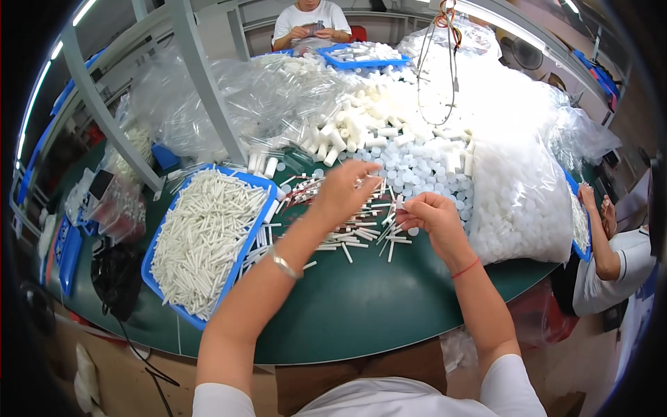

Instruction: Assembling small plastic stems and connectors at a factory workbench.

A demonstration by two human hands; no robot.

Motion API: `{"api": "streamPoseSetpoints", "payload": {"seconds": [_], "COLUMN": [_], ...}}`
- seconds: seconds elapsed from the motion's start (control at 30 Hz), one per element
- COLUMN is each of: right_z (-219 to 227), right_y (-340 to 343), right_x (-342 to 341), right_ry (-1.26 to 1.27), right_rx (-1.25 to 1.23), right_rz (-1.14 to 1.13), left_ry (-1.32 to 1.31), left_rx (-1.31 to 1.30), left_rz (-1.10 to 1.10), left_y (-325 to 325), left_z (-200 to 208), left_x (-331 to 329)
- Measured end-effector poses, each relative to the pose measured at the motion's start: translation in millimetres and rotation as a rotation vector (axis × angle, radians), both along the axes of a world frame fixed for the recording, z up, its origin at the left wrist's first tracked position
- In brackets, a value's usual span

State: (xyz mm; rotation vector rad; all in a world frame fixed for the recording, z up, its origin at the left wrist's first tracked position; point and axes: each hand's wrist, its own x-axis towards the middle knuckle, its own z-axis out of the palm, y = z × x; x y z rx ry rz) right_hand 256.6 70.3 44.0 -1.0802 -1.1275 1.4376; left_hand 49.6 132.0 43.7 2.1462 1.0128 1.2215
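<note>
My left hand is over a loose pile of thin white sticks, some with dark red parts, on the green table. Its fingers are curled and slightly blurred; a small white bit shows between them, but its kind cannot be made out. To the right, my right hand pinches a small translucent piece between thumb and fingers. Just beyond both hands lie many translucent round discs. White foam-like cylinders are heaped behind those.
A blue tray full of short white sticks stands at the left. On the right bulges a clear bag of translucent pieces. Grey frame posts rise at the left. Cables hang overhead. Two people work across and at the right.
</note>
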Motion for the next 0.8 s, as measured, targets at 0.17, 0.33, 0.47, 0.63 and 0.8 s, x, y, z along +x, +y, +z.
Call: {"api": "streamPoseSetpoints", "payload": {"seconds": [0.17,0.33,0.47,0.63,0.8], "right_z": [-5.3,-10.9,-11.0,-15.4,-23.6], "right_y": [3.0,1.2,0.4,-2.7,-14.0], "right_x": [-4.1,1.5,4.2,0.8,-18.3], "right_ry": [0.0,-0.007,0.002,-0.007,-0.126], "right_rx": [0.003,0.048,0.108,0.23,0.414], "right_rz": [-0.021,-0.058,-0.135,-0.109,-0.07], "left_ry": [0.635,0.811,0.487,0.045,-0.142], "left_rx": [0.638,0.51,0.37,-0.295,-0.324], "left_rz": [0.269,0.34,0.291,0.167,0.157], "left_y": [101.9,123.8,87.1,-15.2,-72.9], "left_z": [-13.5,-27.2,-23.9,4.2,-15.3], "left_x": [-34.2,-38.8,-38.1,-21.7,-13.3]}}
